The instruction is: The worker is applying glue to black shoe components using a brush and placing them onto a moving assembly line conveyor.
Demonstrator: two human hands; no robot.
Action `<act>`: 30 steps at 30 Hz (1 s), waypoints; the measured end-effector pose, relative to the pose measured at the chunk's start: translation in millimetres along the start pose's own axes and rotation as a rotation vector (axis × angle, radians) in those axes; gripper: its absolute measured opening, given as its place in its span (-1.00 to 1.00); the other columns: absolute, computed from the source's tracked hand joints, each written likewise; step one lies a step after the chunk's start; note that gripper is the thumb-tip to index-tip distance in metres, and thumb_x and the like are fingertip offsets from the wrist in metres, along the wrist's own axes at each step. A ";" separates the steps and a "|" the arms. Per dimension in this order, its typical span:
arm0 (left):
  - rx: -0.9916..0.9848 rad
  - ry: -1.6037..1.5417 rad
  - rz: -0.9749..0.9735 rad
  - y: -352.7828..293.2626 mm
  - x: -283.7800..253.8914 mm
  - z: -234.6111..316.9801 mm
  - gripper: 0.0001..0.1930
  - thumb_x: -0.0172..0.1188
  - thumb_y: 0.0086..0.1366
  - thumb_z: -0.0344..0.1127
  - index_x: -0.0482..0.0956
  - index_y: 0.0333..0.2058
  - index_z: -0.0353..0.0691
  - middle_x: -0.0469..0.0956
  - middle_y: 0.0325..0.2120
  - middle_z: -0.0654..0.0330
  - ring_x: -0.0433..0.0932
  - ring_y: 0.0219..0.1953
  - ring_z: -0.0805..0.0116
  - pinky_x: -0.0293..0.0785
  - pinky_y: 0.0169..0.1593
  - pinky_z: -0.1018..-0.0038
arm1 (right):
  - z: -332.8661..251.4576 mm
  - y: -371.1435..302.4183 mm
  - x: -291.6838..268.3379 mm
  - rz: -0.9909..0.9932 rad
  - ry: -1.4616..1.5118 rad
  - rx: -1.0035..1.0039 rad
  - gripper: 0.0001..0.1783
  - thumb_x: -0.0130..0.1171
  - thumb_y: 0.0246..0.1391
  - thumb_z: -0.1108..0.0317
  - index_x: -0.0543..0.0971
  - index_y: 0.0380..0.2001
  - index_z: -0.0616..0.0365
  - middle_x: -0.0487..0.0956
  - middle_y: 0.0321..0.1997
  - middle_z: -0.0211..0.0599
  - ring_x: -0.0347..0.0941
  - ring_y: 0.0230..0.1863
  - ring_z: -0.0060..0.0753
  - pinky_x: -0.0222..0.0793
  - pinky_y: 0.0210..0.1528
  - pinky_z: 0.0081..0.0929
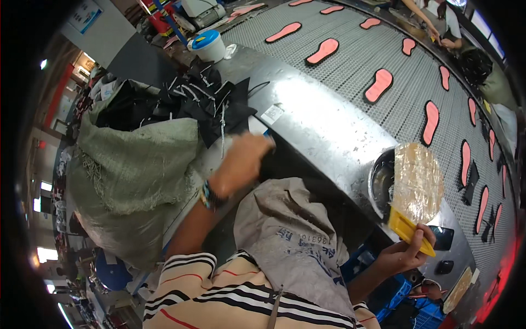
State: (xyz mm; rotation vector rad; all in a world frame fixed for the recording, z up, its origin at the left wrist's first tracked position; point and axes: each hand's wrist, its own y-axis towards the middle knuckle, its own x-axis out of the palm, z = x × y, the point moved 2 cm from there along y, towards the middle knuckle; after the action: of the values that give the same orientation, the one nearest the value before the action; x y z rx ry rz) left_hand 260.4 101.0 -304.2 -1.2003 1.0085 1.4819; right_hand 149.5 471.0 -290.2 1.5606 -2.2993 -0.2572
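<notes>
My right hand (408, 255) grips a flat yellow plastic handle (404, 229) between thumb and fingers. Its upper end lies against the rim of a round metal bowl (379, 183), partly covered by a brownish, tape-wrapped board (419, 181). Smeared by motion, my left hand (241, 162) is over the table's near edge, below a small white and blue piece (256, 126). Whether its fingers hold anything cannot be made out. Just beyond it lies a heap of black fabric pieces (211, 104) with white laces.
A green woven sack (137, 181) bulges at the left. Beyond the metal table (329, 115), a mesh conveyor (350, 71) carries several pink insole shapes (379, 85). A white bucket (209, 46) with a blue lid stands at the back; a person's arm (422, 13) reaches in at upper right.
</notes>
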 end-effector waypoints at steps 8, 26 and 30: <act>-0.247 0.658 0.366 42.8 28.3 -146.8 -0.66 0.09 0.23 -0.35 0.61 -0.03 -0.26 0.57 -0.12 0.16 0.45 0.03 0.17 0.27 0.11 0.15 | 5.9 -10.1 -1.2 -0.065 0.069 -0.026 -0.84 0.09 0.21 0.44 0.52 -0.28 0.36 0.51 -0.22 -0.26 0.48 -0.15 -0.48 0.44 0.07 -0.49; 0.065 0.093 0.262 74.0 52.4 -63.6 -0.61 0.18 0.18 -0.45 0.52 0.01 -0.34 0.51 0.02 -0.03 0.44 0.09 -0.07 0.32 0.17 0.09 | -17.2 -19.5 6.5 -0.181 -0.008 0.210 -0.84 0.11 0.27 0.46 0.58 -0.20 0.35 0.54 -0.23 -0.20 0.50 -0.54 -0.47 0.42 -0.54 -0.68; -0.024 -0.380 0.332 84.1 -4.2 -40.2 -0.77 0.16 0.40 -0.33 0.55 -0.08 -0.37 0.62 -0.16 0.00 0.64 -0.17 0.05 0.51 -0.05 0.27 | -17.1 -17.4 20.1 -0.141 0.029 0.179 -0.83 0.12 0.27 0.47 0.58 -0.16 0.37 0.57 -0.24 -0.18 0.52 -0.53 -0.46 0.45 -0.50 -0.64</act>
State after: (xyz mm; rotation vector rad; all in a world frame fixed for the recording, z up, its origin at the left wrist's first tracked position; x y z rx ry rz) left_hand 186.9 43.6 -304.3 -0.7458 0.9573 1.8984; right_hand 164.5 446.6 -276.6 1.8040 -2.2462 -0.0644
